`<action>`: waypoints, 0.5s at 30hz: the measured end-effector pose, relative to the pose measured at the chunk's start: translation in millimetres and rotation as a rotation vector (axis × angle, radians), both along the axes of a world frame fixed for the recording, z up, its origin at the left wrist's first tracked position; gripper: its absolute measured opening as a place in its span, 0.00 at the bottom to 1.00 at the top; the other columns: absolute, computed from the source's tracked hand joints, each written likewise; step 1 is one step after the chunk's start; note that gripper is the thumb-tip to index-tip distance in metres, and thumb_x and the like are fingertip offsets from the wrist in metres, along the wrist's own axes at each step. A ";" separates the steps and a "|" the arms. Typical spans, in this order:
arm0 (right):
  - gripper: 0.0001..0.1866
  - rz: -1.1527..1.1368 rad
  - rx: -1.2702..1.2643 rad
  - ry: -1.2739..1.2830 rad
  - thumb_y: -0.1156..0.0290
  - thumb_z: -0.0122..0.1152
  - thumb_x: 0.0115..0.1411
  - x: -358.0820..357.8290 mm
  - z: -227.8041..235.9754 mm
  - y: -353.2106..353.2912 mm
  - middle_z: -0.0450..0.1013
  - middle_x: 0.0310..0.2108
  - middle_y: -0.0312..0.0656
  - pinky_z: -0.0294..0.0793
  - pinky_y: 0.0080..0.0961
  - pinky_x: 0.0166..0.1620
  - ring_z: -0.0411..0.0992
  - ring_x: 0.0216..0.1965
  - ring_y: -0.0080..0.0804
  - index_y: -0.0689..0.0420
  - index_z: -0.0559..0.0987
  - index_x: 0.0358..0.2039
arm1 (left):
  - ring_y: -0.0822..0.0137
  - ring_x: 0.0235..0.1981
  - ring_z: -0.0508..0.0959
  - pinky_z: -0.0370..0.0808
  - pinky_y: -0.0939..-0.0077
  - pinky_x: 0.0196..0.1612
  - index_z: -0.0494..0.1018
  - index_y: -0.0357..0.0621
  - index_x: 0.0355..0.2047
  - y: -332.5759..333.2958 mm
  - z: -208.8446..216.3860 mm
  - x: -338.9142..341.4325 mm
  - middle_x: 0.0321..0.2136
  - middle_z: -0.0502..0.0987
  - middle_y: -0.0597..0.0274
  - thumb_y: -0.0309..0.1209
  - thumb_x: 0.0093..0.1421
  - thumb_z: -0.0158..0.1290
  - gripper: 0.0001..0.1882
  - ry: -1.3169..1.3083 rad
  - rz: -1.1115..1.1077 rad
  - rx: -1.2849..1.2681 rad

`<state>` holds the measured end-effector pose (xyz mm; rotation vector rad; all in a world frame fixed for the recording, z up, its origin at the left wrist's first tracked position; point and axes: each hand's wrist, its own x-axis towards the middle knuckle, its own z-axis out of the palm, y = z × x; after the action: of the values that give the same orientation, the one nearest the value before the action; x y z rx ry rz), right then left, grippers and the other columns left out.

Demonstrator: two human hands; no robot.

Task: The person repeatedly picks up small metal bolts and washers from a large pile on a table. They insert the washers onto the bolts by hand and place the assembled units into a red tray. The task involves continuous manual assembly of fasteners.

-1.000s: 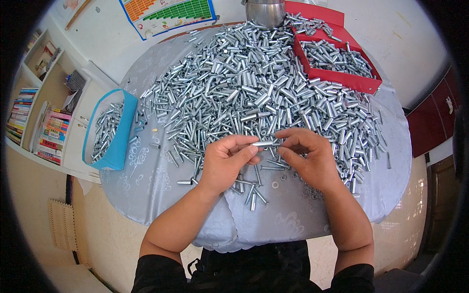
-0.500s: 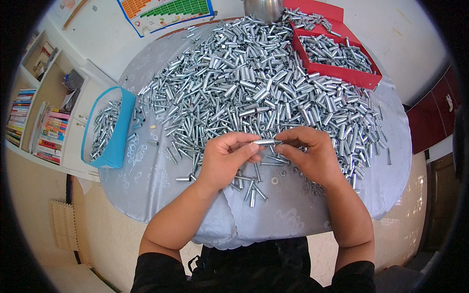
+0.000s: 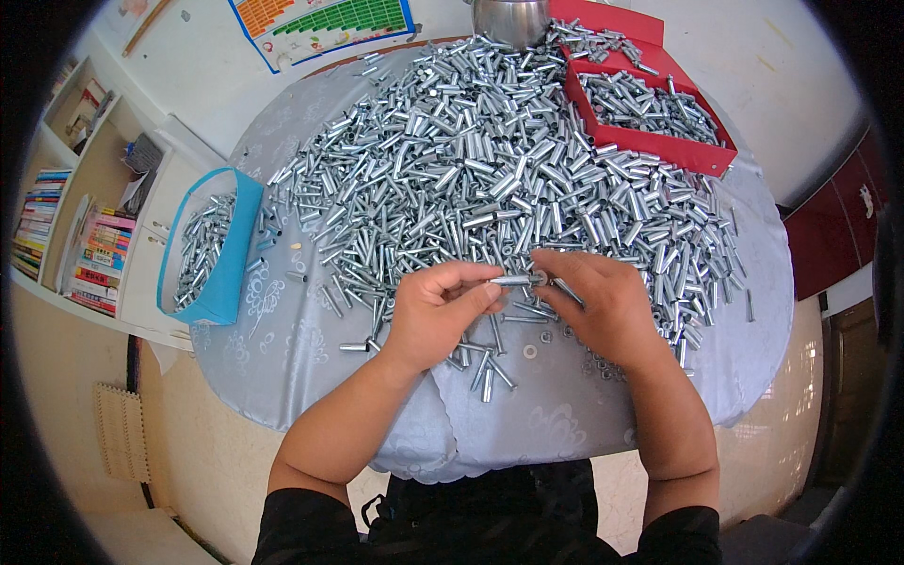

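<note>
Between the thumb and fingers of my left hand is a shiny metal expansion bolt, lying nearly level over the front of the heap. My right hand is at its right end, with thumb and forefinger around a small ring-like part there. That tip is partly covered by the fingers. Beneath and beyond both hands spreads a large heap of metal bolts and sleeves. Several loose bolts lie on the tablecloth just below my hands, near a pale washer.
A blue box of metal parts stands at the left. At the back right sits an open red box, also filled, beside a metal pot. The round table has a grey patterned cloth. Bookshelves line the left wall.
The fingers of my right hand have spread and shifted at the bolt's right end, where a ring-like part now shows. My left hand keeps its hold almost in place.
</note>
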<state>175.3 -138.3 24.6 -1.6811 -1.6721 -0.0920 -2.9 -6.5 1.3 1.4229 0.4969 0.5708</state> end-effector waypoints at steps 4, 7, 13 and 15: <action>0.18 0.033 0.078 -0.148 0.73 0.67 0.50 0.5 2.6 1.3 0.78 0.31 0.41 0.77 0.31 0.33 0.78 0.30 0.38 0.55 0.79 0.43 | 0.70 0.32 0.81 0.79 0.79 0.38 0.77 0.32 0.43 -1.2 2.7 -0.4 0.33 0.81 0.54 0.19 0.59 0.56 0.11 0.027 -0.001 0.005; 0.17 0.032 0.080 -0.179 0.73 0.66 0.50 -0.4 2.6 1.0 0.78 0.31 0.41 0.77 0.31 0.33 0.78 0.30 0.38 0.55 0.79 0.43 | 0.70 0.31 0.81 0.79 0.79 0.38 0.77 0.32 0.42 -0.7 3.9 -2.0 0.32 0.81 0.55 0.19 0.59 0.56 0.10 0.056 -0.015 0.039; 0.20 0.044 0.012 0.185 0.75 0.68 0.50 -5.0 -4.6 1.5 0.78 0.33 0.43 0.78 0.29 0.32 0.78 0.30 0.35 0.56 0.78 0.45 | 0.68 0.31 0.81 0.79 0.77 0.37 0.76 0.32 0.43 1.3 -0.5 1.6 0.34 0.81 0.52 0.20 0.60 0.55 0.10 -0.026 -0.042 -0.107; 0.19 0.030 0.017 0.352 0.76 0.69 0.49 -6.2 -4.0 2.6 0.78 0.33 0.43 0.77 0.29 0.31 0.78 0.29 0.34 0.57 0.79 0.44 | 0.67 0.31 0.81 0.80 0.76 0.37 0.76 0.32 0.43 2.2 1.4 3.3 0.34 0.81 0.52 0.21 0.61 0.54 0.11 -0.027 -0.056 -0.127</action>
<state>169.0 -135.7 20.6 -1.5547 -1.4259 0.1933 0.4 -4.3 2.6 1.3026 0.4626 0.5040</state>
